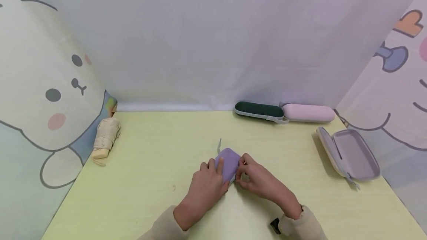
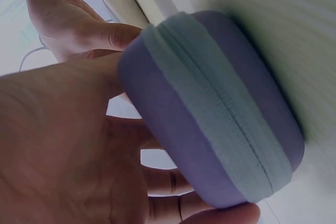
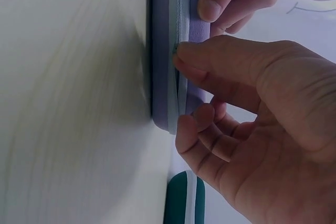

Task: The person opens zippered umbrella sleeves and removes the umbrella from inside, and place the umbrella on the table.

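Purple case point(image 1: 230, 161) sits on the tabletop point(image 1: 160, 147), around the middle, lying flat. Left hand point(image 1: 206, 185) holds it, fingers across the top, thumb by the near end; right hand point(image 1: 260, 180) pinches at the zip point(image 3: 179, 14) on the right side, zip pull itself hidden. Looks like zip work: best keep the left grip firm without squashing the shell, draw along the seam rather than outward, slow at rounded corners, left fingertips off the zip. Edges: green case point(image 1: 258, 109) and pink case point(image 1: 310, 113) at the back, open case point(image 1: 357, 154) near the right edge, cord bundle point(image 1: 106, 134) at the left edge. Widest room is leftward; rightward is limited by the open case
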The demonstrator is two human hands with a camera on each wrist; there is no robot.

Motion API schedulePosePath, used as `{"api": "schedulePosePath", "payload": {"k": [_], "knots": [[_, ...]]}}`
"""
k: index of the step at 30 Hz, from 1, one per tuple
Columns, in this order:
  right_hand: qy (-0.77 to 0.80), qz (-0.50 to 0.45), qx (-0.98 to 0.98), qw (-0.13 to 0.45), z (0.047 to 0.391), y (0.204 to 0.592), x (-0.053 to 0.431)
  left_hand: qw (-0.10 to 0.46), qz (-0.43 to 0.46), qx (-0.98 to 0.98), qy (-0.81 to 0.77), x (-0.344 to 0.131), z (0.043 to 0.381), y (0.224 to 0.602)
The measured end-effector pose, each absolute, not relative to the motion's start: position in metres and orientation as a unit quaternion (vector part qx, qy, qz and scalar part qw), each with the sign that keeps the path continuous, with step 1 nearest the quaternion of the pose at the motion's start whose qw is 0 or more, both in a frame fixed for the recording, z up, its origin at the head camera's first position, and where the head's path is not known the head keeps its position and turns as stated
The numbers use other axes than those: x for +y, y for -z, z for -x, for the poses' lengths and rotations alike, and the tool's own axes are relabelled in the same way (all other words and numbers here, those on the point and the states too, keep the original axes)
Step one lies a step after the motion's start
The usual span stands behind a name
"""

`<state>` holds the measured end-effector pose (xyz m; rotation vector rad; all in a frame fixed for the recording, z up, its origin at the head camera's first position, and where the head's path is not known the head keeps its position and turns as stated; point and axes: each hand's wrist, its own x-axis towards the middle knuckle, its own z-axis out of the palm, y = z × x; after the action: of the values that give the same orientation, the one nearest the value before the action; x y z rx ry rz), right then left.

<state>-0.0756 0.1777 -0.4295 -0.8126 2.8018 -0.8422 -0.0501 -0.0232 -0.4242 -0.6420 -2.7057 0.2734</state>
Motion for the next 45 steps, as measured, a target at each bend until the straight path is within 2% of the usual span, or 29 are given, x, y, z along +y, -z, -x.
{"api": "schedulePosePath", "payload": {"k": [11,37,45], "knots": [[0.284,0.277,0.916,0.052,0.073,0.426,0.177,0.170,0.220,-0.954,-0.111,-0.022,0.049,0.425],[0.297,0.301,0.901,0.097,0.073,0.427,0.174,0.179,0.174,-0.964,-0.095,-0.013,0.046,0.431],[0.302,0.302,0.899,0.092,0.073,0.426,0.172,0.187,0.160,-0.965,-0.090,-0.011,0.046,0.432]]}}
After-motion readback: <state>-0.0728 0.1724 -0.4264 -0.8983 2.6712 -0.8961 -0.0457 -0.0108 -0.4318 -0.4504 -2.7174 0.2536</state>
